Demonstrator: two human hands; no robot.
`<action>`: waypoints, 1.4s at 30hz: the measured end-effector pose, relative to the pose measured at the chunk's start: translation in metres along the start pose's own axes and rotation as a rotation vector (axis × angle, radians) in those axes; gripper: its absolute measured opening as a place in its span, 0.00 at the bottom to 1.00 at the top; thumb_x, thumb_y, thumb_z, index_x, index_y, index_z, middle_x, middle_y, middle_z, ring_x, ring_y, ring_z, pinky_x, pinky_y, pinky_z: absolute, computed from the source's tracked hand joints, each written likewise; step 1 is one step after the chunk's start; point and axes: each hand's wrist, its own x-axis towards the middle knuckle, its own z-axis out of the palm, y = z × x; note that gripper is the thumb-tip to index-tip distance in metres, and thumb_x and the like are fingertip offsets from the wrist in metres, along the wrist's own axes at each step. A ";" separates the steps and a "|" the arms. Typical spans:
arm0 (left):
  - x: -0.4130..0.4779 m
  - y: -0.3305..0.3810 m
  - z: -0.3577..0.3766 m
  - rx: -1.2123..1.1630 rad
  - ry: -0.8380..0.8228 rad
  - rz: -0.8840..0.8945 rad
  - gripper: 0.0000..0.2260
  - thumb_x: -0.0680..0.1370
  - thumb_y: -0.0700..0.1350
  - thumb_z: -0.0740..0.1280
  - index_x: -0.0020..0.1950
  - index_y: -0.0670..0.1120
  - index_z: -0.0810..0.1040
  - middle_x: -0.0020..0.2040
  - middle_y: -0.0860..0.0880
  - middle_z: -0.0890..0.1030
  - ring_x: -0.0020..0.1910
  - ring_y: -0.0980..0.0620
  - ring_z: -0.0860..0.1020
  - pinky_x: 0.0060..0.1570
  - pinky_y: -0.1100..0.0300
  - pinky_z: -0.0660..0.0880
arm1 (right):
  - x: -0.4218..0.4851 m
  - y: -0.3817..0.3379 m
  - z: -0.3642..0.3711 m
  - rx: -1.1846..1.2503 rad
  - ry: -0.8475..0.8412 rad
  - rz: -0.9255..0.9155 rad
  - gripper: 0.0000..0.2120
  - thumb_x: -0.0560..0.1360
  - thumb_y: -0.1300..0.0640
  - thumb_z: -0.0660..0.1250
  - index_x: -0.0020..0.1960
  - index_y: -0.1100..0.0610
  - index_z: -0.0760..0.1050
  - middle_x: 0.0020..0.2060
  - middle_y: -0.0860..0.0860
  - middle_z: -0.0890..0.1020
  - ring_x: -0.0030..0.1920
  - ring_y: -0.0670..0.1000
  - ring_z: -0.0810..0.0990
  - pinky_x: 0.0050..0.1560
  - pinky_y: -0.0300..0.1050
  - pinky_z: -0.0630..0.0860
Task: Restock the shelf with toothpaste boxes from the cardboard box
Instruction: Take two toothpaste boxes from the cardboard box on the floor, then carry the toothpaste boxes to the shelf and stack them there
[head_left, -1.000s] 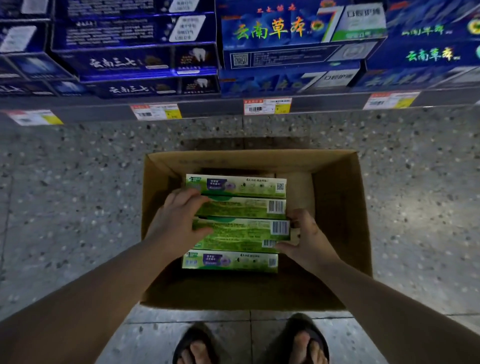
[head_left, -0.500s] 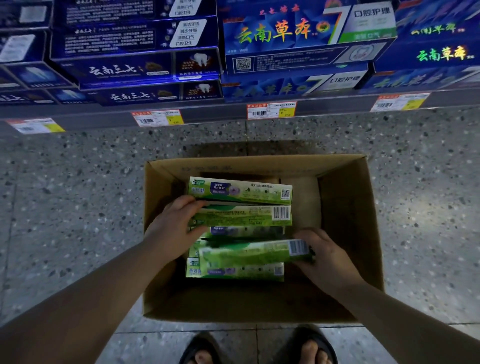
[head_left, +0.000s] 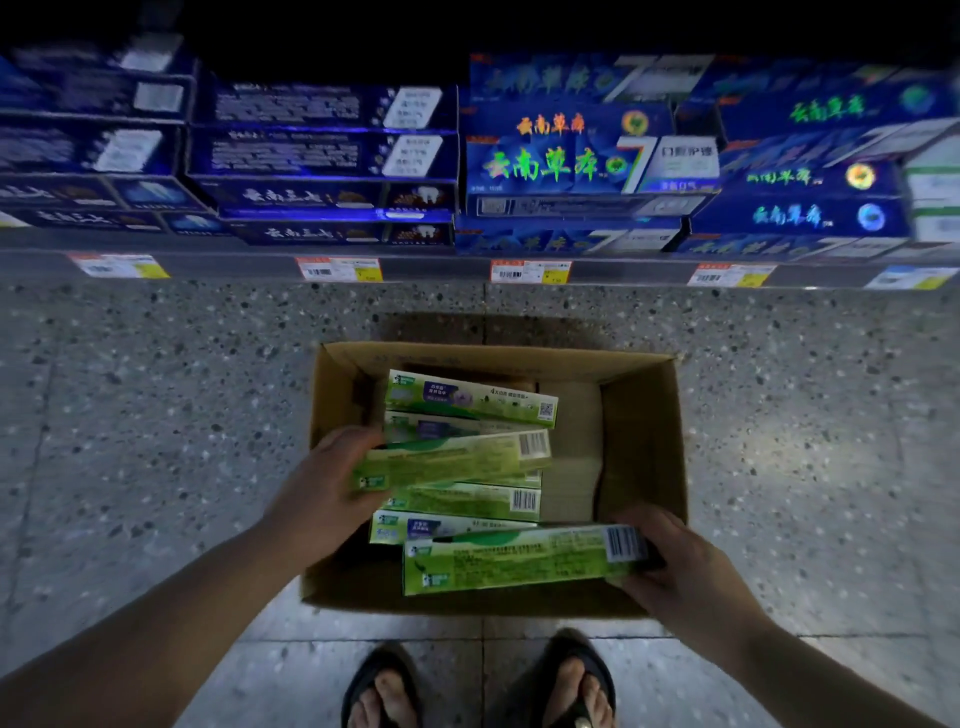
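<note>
I count six green toothpaste boxes in the cardboard box (head_left: 644, 467) on the floor. My right hand (head_left: 685, 566) is closed around the barcode end of one box (head_left: 519, 558), now raised over the near edge; half a second ago it was lower, among the stack. My left hand (head_left: 324, 488) grips the left end of a second box (head_left: 452, 460), tilted and lifted, where before it only rested there. Four boxes remain lying inside. Beyond, the shelf (head_left: 447, 270) holds blue boxes above five price tags.
</note>
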 end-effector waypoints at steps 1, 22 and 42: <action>-0.016 0.005 -0.015 -0.044 0.020 -0.018 0.21 0.69 0.38 0.73 0.60 0.47 0.74 0.53 0.50 0.73 0.50 0.52 0.73 0.47 0.60 0.67 | -0.014 -0.009 -0.010 0.008 -0.005 -0.008 0.21 0.66 0.56 0.70 0.52 0.36 0.67 0.44 0.30 0.68 0.44 0.45 0.77 0.41 0.36 0.75; -0.441 0.190 -0.436 -0.468 0.767 -0.037 0.19 0.52 0.61 0.66 0.42 0.70 0.73 0.45 0.56 0.79 0.41 0.72 0.74 0.39 0.79 0.66 | -0.290 -0.452 -0.302 0.022 -0.250 -0.588 0.28 0.57 0.42 0.75 0.54 0.29 0.68 0.50 0.32 0.78 0.50 0.37 0.78 0.53 0.37 0.73; -0.814 -0.043 -0.635 -0.681 1.210 -0.171 0.18 0.54 0.50 0.74 0.43 0.59 0.78 0.37 0.56 0.82 0.40 0.52 0.77 0.46 0.59 0.75 | -0.454 -0.872 -0.051 0.036 -0.403 -0.969 0.23 0.56 0.42 0.76 0.49 0.41 0.74 0.42 0.46 0.82 0.37 0.42 0.79 0.37 0.31 0.75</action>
